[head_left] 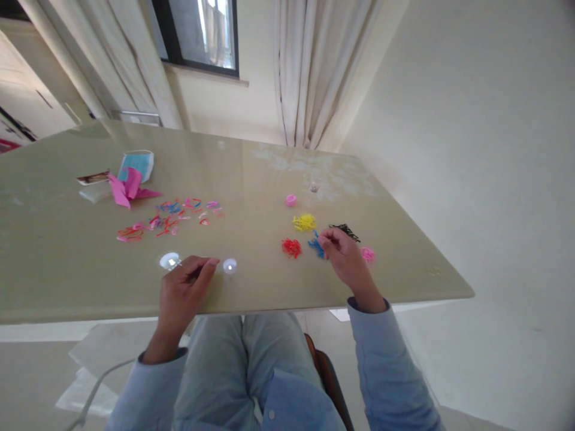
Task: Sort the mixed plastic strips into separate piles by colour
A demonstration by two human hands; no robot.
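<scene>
The left hand (182, 290) rests near the front edge of the tabletop (256, 179), its wrist crossing that edge, with its fingers curled and the thumb stretched along the forefinger; whether they hold anything, I cannot tell. A wide stretch of tabletop separates it from the right hand (345, 257), which reaches over the front edge toward the front right corner. The right hand's thumb and forefinger are pinched together at the blue pile (317, 245), which lies between the red pile (291, 248) and this hand. The yellow pile (305, 222) sits just behind, toward the back edge, and a pink roll (291, 200) lies farther back. The black pile (348, 231) and pink pile (368, 254) are close about the right hand, leaving it little room; beyond them, a broad strip runs to the slanting right edge. The mixed coloured pieces (168, 218) spread across the left part, with a pink folded paper (129, 188) and a blue mask (138, 164) behind them. The right hand covers part of the blue pile, and anything within its pinch is too small to see. The folded paper partly hides the mask, and the tabletop's left end is cut off.
</scene>
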